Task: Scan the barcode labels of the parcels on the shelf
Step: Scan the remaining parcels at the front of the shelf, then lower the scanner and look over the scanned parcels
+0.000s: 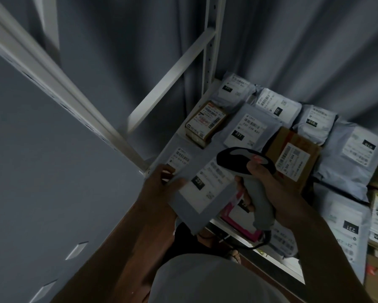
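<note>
Scanner over a lifted grey parcel
The left hand (159,184) grips the grey parcel (202,193) above the shelf (244,234) edge; the right hand (268,182) clasps the scanner (247,162), just over its label (209,182)

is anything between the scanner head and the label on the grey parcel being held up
Nothing visible does. The right hand grips the scanner, whose head hangs just above the white label of the grey parcel that the left hand holds tilted by its left edge. The left fingers stay off the label's print.
</note>
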